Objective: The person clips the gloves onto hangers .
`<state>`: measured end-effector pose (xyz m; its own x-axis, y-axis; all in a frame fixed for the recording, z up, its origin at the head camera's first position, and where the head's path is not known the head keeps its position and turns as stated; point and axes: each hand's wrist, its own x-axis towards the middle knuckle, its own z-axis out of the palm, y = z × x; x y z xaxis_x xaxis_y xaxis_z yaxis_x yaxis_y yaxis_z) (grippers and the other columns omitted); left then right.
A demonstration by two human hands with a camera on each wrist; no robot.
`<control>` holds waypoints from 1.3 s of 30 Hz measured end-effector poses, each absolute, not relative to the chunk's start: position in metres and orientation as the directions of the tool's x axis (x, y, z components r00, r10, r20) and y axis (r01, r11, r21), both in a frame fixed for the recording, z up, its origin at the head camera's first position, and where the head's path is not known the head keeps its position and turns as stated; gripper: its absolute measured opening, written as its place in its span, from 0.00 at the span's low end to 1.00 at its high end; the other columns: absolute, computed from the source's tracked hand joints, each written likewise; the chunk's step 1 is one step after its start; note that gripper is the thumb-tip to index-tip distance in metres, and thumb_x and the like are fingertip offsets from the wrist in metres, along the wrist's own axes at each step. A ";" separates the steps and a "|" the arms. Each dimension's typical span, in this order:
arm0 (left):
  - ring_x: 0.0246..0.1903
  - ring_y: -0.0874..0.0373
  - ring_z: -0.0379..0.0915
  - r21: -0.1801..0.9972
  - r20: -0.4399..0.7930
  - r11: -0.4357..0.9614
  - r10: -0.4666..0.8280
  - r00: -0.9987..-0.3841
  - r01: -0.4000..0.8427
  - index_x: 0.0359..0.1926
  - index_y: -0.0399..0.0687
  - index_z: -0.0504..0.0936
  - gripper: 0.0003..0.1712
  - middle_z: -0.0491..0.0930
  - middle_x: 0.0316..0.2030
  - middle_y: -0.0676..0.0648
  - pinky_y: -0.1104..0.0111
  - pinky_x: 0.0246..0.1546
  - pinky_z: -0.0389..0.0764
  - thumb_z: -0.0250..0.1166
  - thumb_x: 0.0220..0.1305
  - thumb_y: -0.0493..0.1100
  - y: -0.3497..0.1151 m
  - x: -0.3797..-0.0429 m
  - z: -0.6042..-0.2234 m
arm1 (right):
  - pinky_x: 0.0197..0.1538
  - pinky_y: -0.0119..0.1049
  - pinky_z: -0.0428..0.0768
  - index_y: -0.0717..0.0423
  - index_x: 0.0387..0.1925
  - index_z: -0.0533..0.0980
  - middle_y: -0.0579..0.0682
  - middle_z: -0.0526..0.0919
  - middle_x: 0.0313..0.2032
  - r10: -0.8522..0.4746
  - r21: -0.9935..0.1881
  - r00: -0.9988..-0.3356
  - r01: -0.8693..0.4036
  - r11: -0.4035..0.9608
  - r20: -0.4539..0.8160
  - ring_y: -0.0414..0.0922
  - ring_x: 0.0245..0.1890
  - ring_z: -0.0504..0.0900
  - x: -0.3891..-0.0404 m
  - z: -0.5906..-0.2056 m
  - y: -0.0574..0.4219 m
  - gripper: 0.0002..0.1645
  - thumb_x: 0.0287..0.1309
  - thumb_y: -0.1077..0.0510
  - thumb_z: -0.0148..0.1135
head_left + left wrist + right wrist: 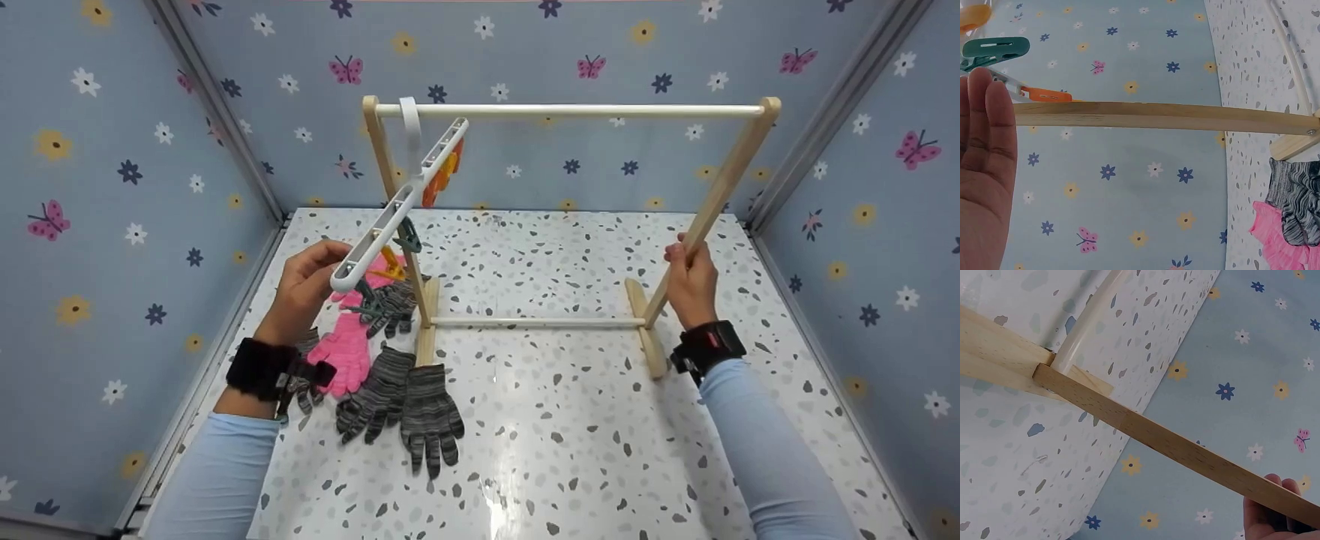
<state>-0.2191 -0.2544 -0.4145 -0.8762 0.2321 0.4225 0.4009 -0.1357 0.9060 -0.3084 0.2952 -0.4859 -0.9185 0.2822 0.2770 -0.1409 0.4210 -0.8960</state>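
A white clip hanger hangs by its hook from the top bar of a wooden rack, near its left end, slanting toward me. Orange clips and dark green clips dangle below it; one green clip shows close by the fingers in the left wrist view. My left hand pinches the hanger's near end, its fingertips partly hidden there. With my right hand I grip the rack's right post, the fingers curled round it.
Pink gloves and grey striped gloves lie in a loose group by the rack's left foot. A lower bar joins the posts above the speckled table. Flower-patterned panels enclose the back and sides.
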 end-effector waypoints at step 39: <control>0.43 0.64 0.88 0.791 0.595 -0.153 0.416 -0.688 0.592 0.50 0.29 0.89 0.21 0.93 0.46 0.53 0.73 0.47 0.87 0.80 0.54 0.24 -0.233 -0.198 -0.391 | 0.73 0.54 0.76 0.66 0.76 0.66 0.68 0.81 0.64 0.293 -0.907 -0.920 -0.129 0.401 0.261 0.56 0.63 0.80 -0.305 -0.485 0.294 0.31 0.87 0.48 0.47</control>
